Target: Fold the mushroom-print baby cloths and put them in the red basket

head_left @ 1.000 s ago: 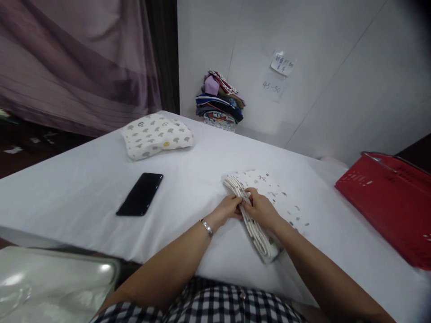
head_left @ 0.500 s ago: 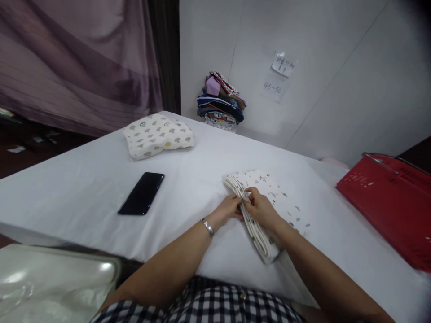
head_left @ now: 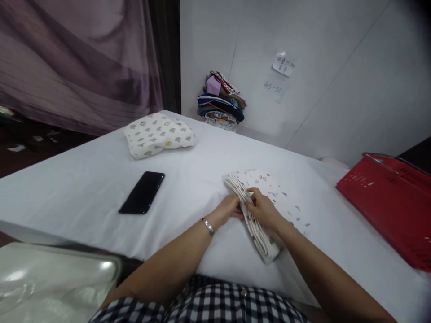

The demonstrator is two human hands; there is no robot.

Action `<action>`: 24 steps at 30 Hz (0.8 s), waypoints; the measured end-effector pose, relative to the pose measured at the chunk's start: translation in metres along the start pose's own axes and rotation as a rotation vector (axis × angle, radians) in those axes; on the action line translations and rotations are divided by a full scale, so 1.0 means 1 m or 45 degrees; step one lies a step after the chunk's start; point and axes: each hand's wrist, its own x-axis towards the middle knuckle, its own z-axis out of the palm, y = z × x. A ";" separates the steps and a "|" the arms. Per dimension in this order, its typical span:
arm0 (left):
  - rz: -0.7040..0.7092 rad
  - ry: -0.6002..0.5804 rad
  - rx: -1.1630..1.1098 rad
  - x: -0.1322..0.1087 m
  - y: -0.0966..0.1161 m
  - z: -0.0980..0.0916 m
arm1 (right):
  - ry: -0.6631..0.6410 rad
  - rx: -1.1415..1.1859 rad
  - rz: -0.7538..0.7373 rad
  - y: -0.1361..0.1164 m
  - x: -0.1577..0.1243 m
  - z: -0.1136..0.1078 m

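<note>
I sit at a big white surface [head_left: 84, 188] that fills most of what I see. On my right side sits a red basket [head_left: 387, 202], near the edge and well apart from my hands. At the far left lies a folded cloth with grey mushroom shapes [head_left: 158, 134]. Against the wall at the back is a pile of colourful folded clothes [head_left: 220, 101], and a small paper note [head_left: 283, 63] is stuck on the wall above it. Right in front of me lies a folded white cloth with small dark prints [head_left: 269, 193]. Its thick folded edge faces left, and that edge is where my hands meet. A black phone [head_left: 142, 192] lies flat to the left of it, not touching anything. My right hand [head_left: 264, 210] rests on the cloth, and its fingers pinch the layered edge. My left hand [head_left: 230, 208] comes in from the side and pinches the same edge, touching my right hand. A silver bracelet [head_left: 208, 226] is on my left wrist.
</note>
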 end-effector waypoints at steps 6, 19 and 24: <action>0.012 -0.012 -0.004 0.001 -0.002 -0.002 | 0.043 0.070 -0.026 0.005 -0.001 -0.001; 0.004 0.030 0.033 -0.002 0.000 0.000 | 0.077 -0.079 -0.042 -0.001 -0.007 -0.002; 0.005 0.033 0.016 -0.001 -0.002 -0.001 | 0.068 -0.179 -0.171 -0.005 -0.008 -0.002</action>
